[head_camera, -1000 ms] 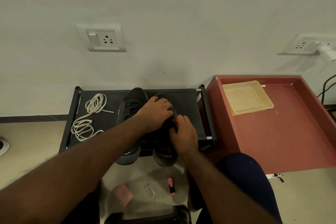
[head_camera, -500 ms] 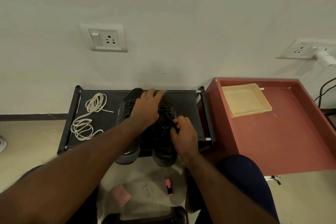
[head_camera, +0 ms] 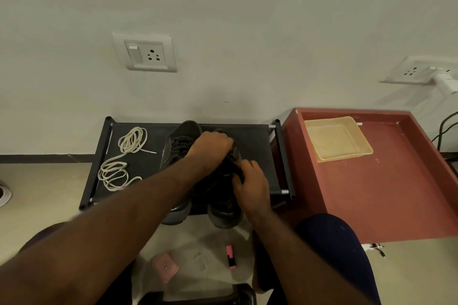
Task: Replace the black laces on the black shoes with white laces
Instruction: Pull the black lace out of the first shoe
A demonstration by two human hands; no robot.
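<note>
Two black shoes stand side by side on a low black rack (head_camera: pixel 255 153), toes toward the wall. The left shoe (head_camera: pixel 179 146) shows its black laces. My left hand (head_camera: pixel 213 146) lies curled over the upper lacing of the right shoe (head_camera: pixel 224 208). My right hand (head_camera: pixel 251 181) pinches a black lace (head_camera: pixel 236 173) at that shoe's right side. Two coiled white laces (head_camera: pixel 124 158) lie on the rack's left part. Much of the right shoe's lacing is hidden by my hands.
A red-brown tray table (head_camera: pixel 386 186) with a yellow plastic tray (head_camera: pixel 337 138) stands right of the rack. A pink marker (head_camera: pixel 231 256), a pink case (head_camera: pixel 164 266) and a small clear piece lie on the floor below the shoes. The wall is just behind the rack.
My left hand's fingers, stretched out half a second ago, have curled down over the right shoe's lacing. My right hand stays at the shoe's right side on the lace.
</note>
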